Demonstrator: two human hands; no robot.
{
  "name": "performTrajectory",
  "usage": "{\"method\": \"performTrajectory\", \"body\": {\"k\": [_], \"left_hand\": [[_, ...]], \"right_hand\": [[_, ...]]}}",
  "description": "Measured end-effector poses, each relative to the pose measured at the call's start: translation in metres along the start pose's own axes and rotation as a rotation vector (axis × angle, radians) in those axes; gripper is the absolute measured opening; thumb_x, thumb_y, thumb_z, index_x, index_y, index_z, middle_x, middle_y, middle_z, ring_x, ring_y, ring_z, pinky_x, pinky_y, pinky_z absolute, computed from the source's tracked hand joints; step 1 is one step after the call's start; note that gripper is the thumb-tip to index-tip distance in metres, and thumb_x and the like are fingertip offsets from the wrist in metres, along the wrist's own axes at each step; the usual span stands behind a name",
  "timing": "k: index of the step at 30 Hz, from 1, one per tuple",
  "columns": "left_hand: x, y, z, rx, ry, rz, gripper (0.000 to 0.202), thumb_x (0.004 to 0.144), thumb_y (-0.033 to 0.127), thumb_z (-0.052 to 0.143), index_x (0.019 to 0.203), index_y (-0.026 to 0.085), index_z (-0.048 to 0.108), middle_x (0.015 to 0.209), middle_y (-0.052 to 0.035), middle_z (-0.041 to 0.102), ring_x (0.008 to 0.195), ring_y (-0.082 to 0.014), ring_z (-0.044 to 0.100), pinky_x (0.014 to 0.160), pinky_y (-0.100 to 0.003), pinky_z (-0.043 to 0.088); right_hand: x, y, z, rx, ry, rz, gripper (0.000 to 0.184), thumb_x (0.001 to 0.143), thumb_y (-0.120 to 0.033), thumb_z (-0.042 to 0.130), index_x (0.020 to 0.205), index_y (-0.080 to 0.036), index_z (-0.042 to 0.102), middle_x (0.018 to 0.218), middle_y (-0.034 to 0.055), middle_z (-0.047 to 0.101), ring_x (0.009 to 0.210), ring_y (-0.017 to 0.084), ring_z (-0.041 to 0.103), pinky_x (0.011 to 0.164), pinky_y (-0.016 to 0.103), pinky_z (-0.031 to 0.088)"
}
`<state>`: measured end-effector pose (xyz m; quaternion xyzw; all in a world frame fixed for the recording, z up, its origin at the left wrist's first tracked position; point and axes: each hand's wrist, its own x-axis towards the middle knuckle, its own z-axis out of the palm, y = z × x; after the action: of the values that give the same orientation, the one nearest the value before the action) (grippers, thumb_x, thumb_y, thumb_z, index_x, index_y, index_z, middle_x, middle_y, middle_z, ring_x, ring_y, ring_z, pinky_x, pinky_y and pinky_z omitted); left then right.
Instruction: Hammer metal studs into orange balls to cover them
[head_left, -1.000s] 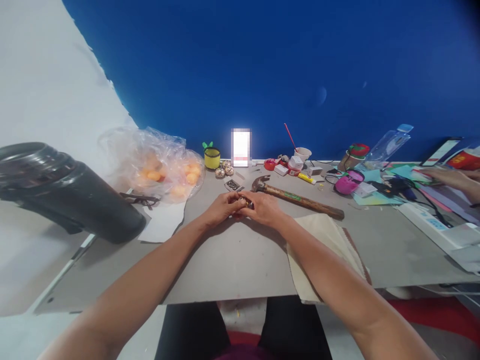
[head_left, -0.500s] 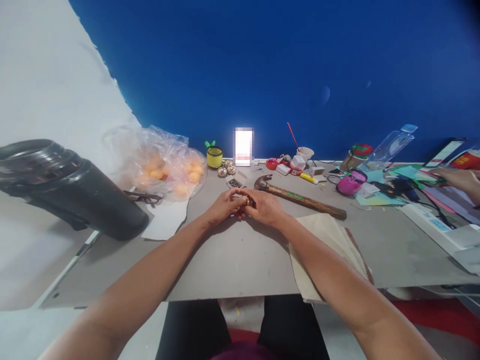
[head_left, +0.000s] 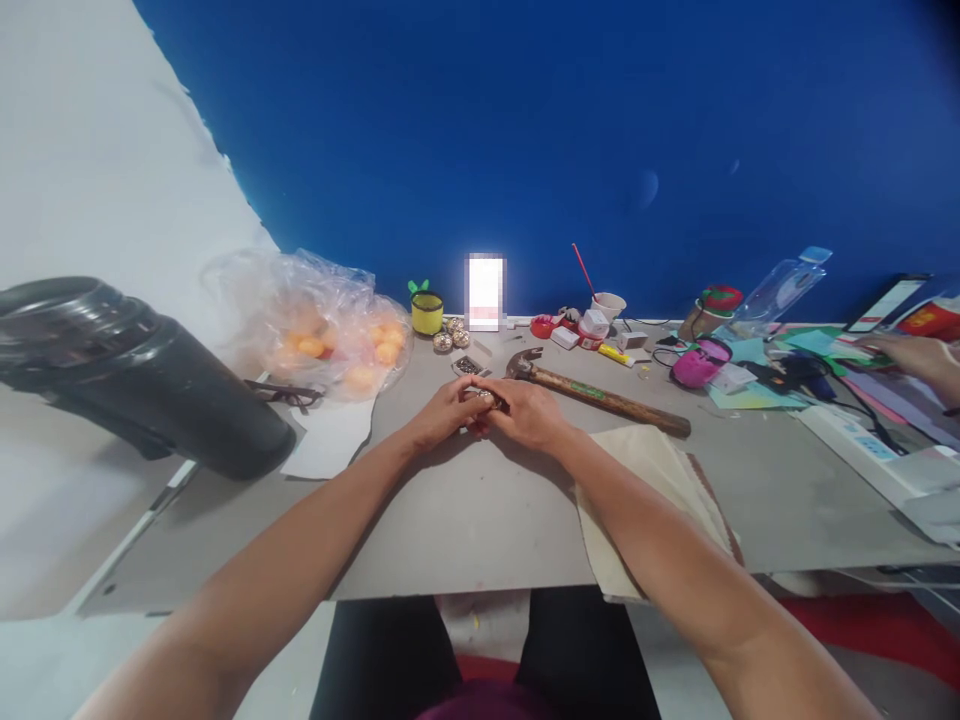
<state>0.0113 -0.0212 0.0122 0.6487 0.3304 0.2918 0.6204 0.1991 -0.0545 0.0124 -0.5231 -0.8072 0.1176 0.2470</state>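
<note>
My left hand and my right hand meet over the middle of the table, fingers curled around one small shiny metallic ball. Fingers cover most of it, and only a glinting patch shows between the thumbs. Just beyond my fingertips lies a small tray of tiny dark metal pieces. Several similar shiny balls are grouped behind that tray. A claw hammer with a worn wooden handle rests to the right of my right hand, its head near the knuckles.
At left stand a dark flask and a plastic bag of orange balls. A cream cloth lies under my right forearm. Along the wall are a yellow pot and a paper cup. Another person's hand is far right.
Both hands stay in place around the ball, which seems turned slightly, with a brighter patch showing. The whole view has shifted very slightly.
</note>
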Motion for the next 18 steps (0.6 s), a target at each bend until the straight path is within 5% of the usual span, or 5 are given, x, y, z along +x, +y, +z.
{"method": "performTrajectory", "body": {"k": [18], "left_hand": [[0.0043,-0.0085,-0.0030,0.092,0.009,0.016,0.046,0.086,0.046,0.074,0.116,0.015,0.060,0.074,-0.0016,0.068,0.064,-0.0162,0.067,0.060,-0.027,0.048]], "right_hand": [[0.0008,0.0010,0.0001,-0.013,-0.070,-0.007,0.059,0.092,-0.027,0.062,0.150,-0.030,0.055,0.134,0.0054,0.071,0.118,0.025,0.065,0.100,0.037,0.049]]}}
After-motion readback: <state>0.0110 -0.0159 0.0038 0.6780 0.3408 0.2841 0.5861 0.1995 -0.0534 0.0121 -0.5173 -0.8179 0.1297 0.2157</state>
